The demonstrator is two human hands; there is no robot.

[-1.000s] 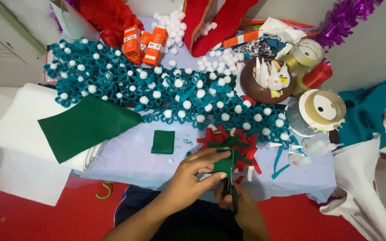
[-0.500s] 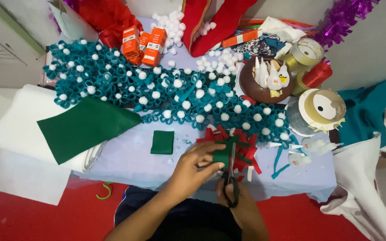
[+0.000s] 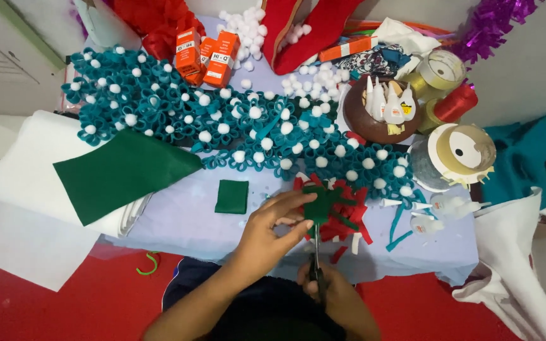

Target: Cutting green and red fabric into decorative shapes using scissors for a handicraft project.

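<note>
My left hand (image 3: 272, 228) pinches a small dark green felt piece (image 3: 321, 202) over the table's near edge. My right hand (image 3: 331, 292) grips black-handled scissors (image 3: 316, 256), whose blades point up into the felt piece. A small green felt square (image 3: 232, 196) lies on the pale tablecloth just left of my left hand. Red and green felt scraps (image 3: 347, 218) sit under and beside the piece being held.
A long teal felt garland with white pompoms (image 3: 222, 123) crosses the table. A large green felt sheet (image 3: 121, 172) rests on a white roll at left. Orange boxes (image 3: 205, 55), a brown bowl of glue bottles (image 3: 383, 108), ribbon spools (image 3: 462, 151) and loose pompoms stand behind.
The green felt piece has turned a little in my left hand and the scissors have shifted slightly along it. Everything else stays put.
</note>
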